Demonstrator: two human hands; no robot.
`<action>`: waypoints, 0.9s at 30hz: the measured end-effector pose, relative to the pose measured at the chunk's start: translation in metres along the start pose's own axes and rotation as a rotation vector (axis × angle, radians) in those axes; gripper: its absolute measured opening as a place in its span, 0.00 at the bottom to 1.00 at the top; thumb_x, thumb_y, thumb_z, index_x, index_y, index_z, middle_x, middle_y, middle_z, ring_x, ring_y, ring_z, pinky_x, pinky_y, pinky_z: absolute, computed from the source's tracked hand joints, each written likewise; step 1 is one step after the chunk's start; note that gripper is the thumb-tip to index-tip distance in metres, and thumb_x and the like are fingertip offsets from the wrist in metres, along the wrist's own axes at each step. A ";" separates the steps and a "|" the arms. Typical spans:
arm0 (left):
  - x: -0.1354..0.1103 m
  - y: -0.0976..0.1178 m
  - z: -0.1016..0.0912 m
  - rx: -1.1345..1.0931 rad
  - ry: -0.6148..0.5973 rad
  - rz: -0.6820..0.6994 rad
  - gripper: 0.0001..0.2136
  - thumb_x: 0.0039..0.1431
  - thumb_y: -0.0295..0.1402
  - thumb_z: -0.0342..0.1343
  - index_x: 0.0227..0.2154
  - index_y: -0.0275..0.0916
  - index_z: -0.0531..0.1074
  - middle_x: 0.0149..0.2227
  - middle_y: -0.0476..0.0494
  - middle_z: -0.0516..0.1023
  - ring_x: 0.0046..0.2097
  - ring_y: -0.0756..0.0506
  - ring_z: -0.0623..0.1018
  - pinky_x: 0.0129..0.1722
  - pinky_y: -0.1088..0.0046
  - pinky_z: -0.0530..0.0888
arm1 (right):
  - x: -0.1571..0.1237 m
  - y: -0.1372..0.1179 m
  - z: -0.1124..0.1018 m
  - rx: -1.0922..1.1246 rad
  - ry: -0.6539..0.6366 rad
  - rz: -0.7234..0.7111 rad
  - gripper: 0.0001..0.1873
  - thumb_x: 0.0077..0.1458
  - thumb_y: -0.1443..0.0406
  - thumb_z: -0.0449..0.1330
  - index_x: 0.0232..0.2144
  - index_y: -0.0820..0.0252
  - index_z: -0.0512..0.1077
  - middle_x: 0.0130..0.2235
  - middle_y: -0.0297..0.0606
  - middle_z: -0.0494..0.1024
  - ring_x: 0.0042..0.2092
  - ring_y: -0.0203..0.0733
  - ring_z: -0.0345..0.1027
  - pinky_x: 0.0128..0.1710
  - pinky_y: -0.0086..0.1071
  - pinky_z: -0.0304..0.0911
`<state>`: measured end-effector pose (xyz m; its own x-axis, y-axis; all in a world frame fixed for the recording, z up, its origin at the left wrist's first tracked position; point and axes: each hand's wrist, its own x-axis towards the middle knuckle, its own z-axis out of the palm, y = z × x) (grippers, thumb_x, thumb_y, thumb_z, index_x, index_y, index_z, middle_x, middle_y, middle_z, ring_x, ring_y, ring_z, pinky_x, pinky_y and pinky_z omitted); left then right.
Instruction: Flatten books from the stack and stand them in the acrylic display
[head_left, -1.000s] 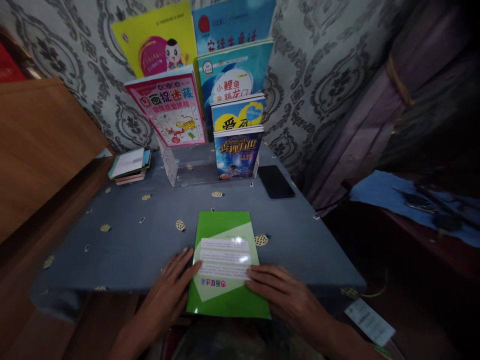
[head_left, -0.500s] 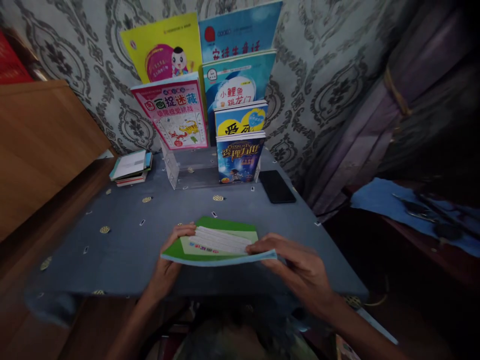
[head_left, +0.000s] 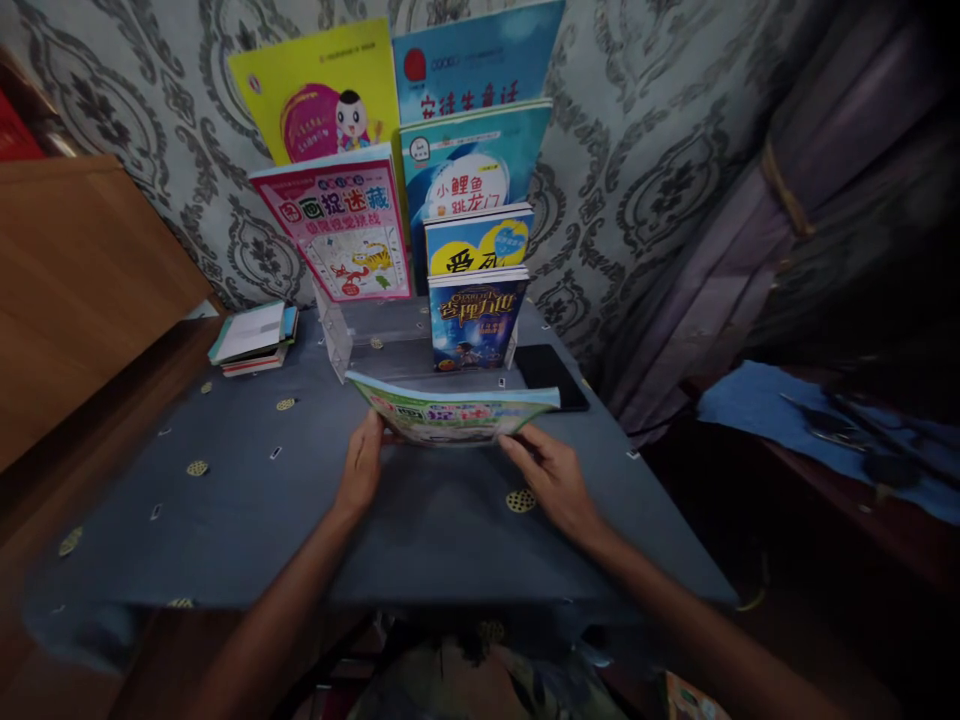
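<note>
A thin green-edged book (head_left: 450,418) with colourful title characters is held up over the table, its long edge bowed between my two hands. My left hand (head_left: 365,455) grips its left end, and my right hand (head_left: 546,462) pinches the right end, thumb on the near side. Just behind it stands a clear tiered book rack (head_left: 341,335). On the rack are a pink picture book (head_left: 351,235), a yellow book (head_left: 326,85), blue storybooks (head_left: 480,155) and a small dark-blue book (head_left: 474,322).
A black phone (head_left: 551,375) lies right of the rack. Several small books (head_left: 255,335) are stacked at the table's back left. The patterned grey tablecloth (head_left: 225,510) covers the table; a curtain (head_left: 705,270) hangs to the right, beside a blue cloth (head_left: 750,400).
Both hands have carried the book forward, away from my body toward the rack. It has tipped from lying nearly flat to upright, with its title side facing me.
</note>
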<state>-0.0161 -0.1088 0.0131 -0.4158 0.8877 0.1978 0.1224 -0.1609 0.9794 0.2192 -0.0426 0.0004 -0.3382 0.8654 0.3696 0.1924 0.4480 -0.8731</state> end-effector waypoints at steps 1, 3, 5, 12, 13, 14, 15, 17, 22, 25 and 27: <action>0.004 0.002 0.001 -0.006 0.019 -0.004 0.30 0.61 0.63 0.47 0.39 0.37 0.75 0.37 0.42 0.80 0.39 0.44 0.77 0.38 0.69 0.76 | 0.004 -0.001 0.001 0.016 -0.006 0.001 0.19 0.62 0.50 0.57 0.30 0.58 0.74 0.30 0.35 0.76 0.35 0.43 0.72 0.36 0.32 0.67; 0.010 0.007 0.000 -0.021 0.054 -0.032 0.30 0.58 0.64 0.50 0.31 0.37 0.74 0.28 0.46 0.75 0.30 0.48 0.73 0.29 0.73 0.72 | 0.012 -0.002 0.005 0.045 -0.029 0.007 0.20 0.61 0.49 0.57 0.27 0.57 0.72 0.26 0.33 0.72 0.31 0.41 0.69 0.32 0.31 0.65; 0.013 0.010 -0.002 -0.044 0.063 -0.079 0.30 0.55 0.65 0.53 0.27 0.38 0.70 0.22 0.52 0.68 0.24 0.52 0.66 0.21 0.77 0.65 | 0.018 -0.003 0.010 0.084 -0.067 0.027 0.22 0.61 0.47 0.57 0.25 0.57 0.70 0.23 0.31 0.69 0.27 0.38 0.65 0.28 0.30 0.63; 0.013 -0.001 -0.020 -0.060 0.069 -0.321 0.21 0.50 0.53 0.63 0.31 0.41 0.65 0.21 0.60 0.58 0.18 0.57 0.54 0.14 0.83 0.48 | 0.025 0.005 0.027 0.217 -0.249 0.175 0.25 0.57 0.43 0.58 0.23 0.56 0.64 0.19 0.26 0.65 0.17 0.31 0.56 0.16 0.26 0.54; 0.013 -0.005 -0.023 -0.052 0.052 -0.363 0.20 0.49 0.52 0.63 0.31 0.41 0.65 0.20 0.61 0.58 0.17 0.57 0.54 0.13 0.83 0.47 | 0.025 0.007 0.028 0.216 -0.270 0.190 0.25 0.56 0.43 0.58 0.23 0.55 0.63 0.18 0.26 0.65 0.17 0.31 0.57 0.16 0.26 0.54; 0.014 -0.008 -0.026 -0.040 0.032 -0.400 0.20 0.48 0.51 0.63 0.31 0.41 0.65 0.20 0.61 0.58 0.17 0.57 0.54 0.13 0.83 0.47 | 0.025 0.010 0.029 0.208 -0.288 0.204 0.25 0.56 0.43 0.58 0.22 0.55 0.62 0.18 0.26 0.64 0.17 0.31 0.57 0.15 0.26 0.54; 0.014 -0.011 -0.029 -0.023 0.012 -0.428 0.19 0.48 0.50 0.63 0.31 0.41 0.65 0.20 0.61 0.59 0.16 0.57 0.55 0.12 0.83 0.47 | 0.025 0.014 0.031 0.195 -0.304 0.217 0.25 0.56 0.43 0.57 0.22 0.55 0.61 0.18 0.26 0.64 0.16 0.31 0.58 0.15 0.26 0.54; 0.016 -0.017 -0.034 0.024 -0.033 -0.450 0.18 0.47 0.49 0.61 0.31 0.41 0.65 0.19 0.60 0.61 0.16 0.56 0.58 0.12 0.83 0.48 | 0.027 0.019 0.032 0.158 -0.331 0.243 0.25 0.56 0.44 0.56 0.21 0.55 0.59 0.17 0.26 0.64 0.16 0.32 0.59 0.15 0.26 0.53; 0.022 -0.021 -0.044 0.306 -0.156 -0.320 0.15 0.54 0.47 0.55 0.35 0.41 0.67 0.16 0.60 0.65 0.14 0.52 0.64 0.13 0.79 0.58 | 0.032 0.026 0.035 0.067 -0.405 0.292 0.22 0.57 0.49 0.55 0.20 0.55 0.59 0.16 0.26 0.65 0.15 0.32 0.59 0.14 0.25 0.52; 0.025 -0.019 -0.048 0.528 -0.191 -0.220 0.14 0.60 0.43 0.50 0.42 0.39 0.68 0.15 0.58 0.67 0.14 0.49 0.67 0.16 0.76 0.62 | 0.035 0.026 0.036 0.050 -0.420 0.330 0.20 0.58 0.51 0.55 0.21 0.55 0.61 0.15 0.26 0.65 0.15 0.32 0.60 0.14 0.25 0.52; 0.025 -0.017 -0.049 0.681 -0.222 -0.174 0.14 0.63 0.40 0.49 0.47 0.38 0.67 0.17 0.56 0.71 0.17 0.47 0.71 0.20 0.74 0.65 | 0.037 0.024 0.036 0.032 -0.431 0.362 0.20 0.58 0.52 0.56 0.20 0.55 0.61 0.14 0.26 0.65 0.14 0.32 0.59 0.14 0.24 0.52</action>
<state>-0.0724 -0.1049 0.0029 -0.2970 0.9540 -0.0418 0.6336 0.2296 0.7388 0.1779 -0.0081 -0.0181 -0.6027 0.7900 -0.1126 0.3399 0.1265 -0.9319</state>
